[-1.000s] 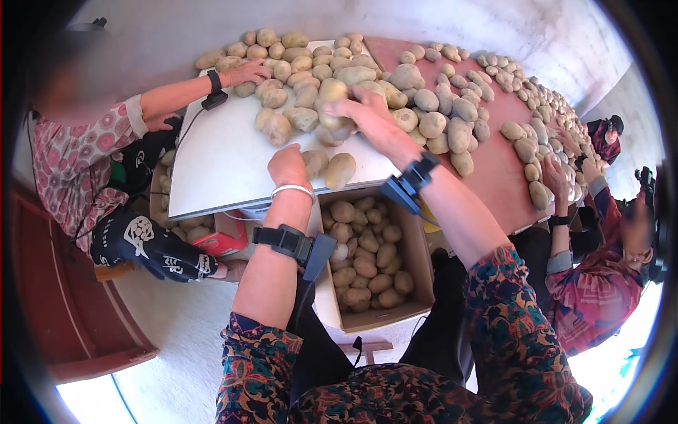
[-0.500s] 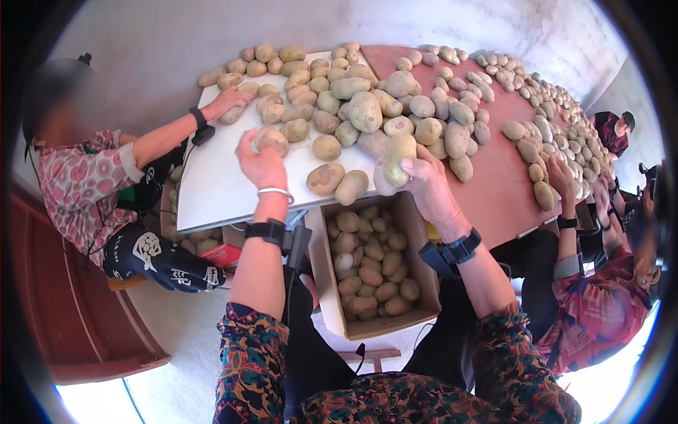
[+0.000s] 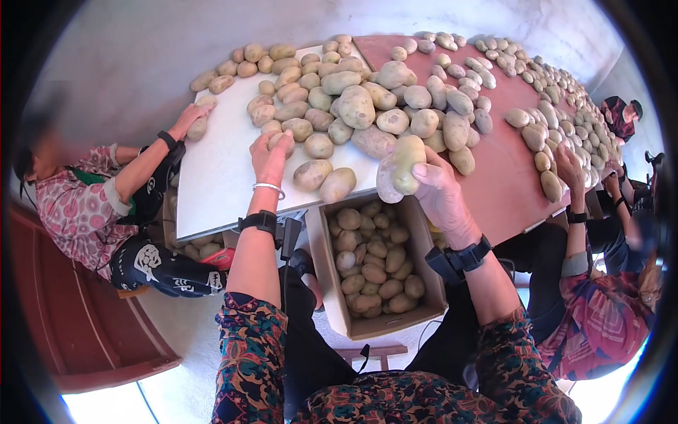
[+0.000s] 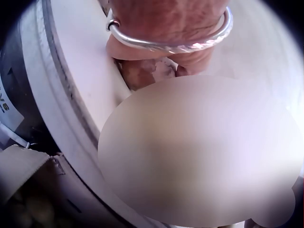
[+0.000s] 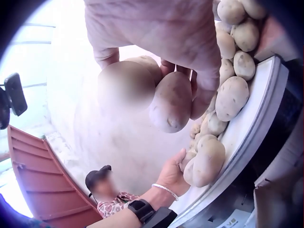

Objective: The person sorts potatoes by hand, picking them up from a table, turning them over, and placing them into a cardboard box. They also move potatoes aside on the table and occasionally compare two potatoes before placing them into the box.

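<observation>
My right hand (image 3: 446, 191) grips two potatoes side by side above the near table edge, over the cardboard box. One is a long yellow-green potato (image 3: 408, 165), the other a paler potato (image 3: 386, 181) partly behind it. In the right wrist view, fingers and thumb curl round the held potato (image 5: 172, 102). My left hand (image 3: 268, 164), with a silver bangle (image 4: 175, 47) at its wrist, holds a potato (image 3: 284, 143) low over the white tabletop; its fingers hide part of it. Two loose potatoes (image 3: 325, 180) lie by the table edge between my hands.
A heap of potatoes (image 3: 357, 107) covers the back of the white board (image 3: 219, 162) and spreads onto the red board (image 3: 498, 166). Below the edge stands a cardboard box (image 3: 432, 286) with potatoes in it. One person (image 3: 78, 191) sits at left, others at right.
My right hand has lifted two potatoes off the heap and drawn them back towards me. My left hand has moved left and taken a potato. The person at left has shifted a potato leftwards.
</observation>
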Demonstrator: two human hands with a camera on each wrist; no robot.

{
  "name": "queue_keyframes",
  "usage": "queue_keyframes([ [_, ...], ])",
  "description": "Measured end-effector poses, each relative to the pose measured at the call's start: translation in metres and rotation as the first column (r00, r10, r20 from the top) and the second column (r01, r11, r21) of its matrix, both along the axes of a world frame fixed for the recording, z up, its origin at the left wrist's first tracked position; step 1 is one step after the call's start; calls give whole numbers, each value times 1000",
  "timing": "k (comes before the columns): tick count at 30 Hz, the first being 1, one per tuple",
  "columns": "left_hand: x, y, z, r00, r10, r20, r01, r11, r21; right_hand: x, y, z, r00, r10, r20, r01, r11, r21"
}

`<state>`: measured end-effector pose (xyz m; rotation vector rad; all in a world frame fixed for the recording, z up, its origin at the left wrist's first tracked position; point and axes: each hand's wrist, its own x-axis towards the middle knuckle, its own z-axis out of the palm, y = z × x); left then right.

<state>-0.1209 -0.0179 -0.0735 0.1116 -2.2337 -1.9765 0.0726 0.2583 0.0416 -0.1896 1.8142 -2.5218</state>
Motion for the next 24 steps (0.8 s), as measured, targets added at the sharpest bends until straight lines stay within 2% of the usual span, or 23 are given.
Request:
queue_keyframes([
  [3,16,21,0,995,69,-77,-67,997,25,2,-5,-3,999,-32,-8,31,999,-27],
  [5,33,37,10,971,142,-192,-170,976,-138,1,-7,-4,1000,-22,-6,22,999,-37],
  [9,40,57,14,957,239,-163,-260,959,-117,0,-10,-8,1000,-16,1,16,998,-59],
  [17,40,72,21,952,264,-157,-288,943,-165,7,-8,-9,1000,-8,-14,7,997,-79],
  [20,23,58,8,926,313,-209,-340,934,-108,7,-1,-11,1000,5,-15,-6,993,-117],
  [22,16,40,13,981,105,-164,-79,985,156,7,5,-10,1000,1,-8,-2,989,-145],
  [23,18,45,9,957,208,-201,-147,949,280,7,7,-9,1000,-3,10,5,983,-183],
  [24,18,46,7,959,203,-199,-145,951,274,7,10,-9,1000,-6,29,12,976,-219],
])
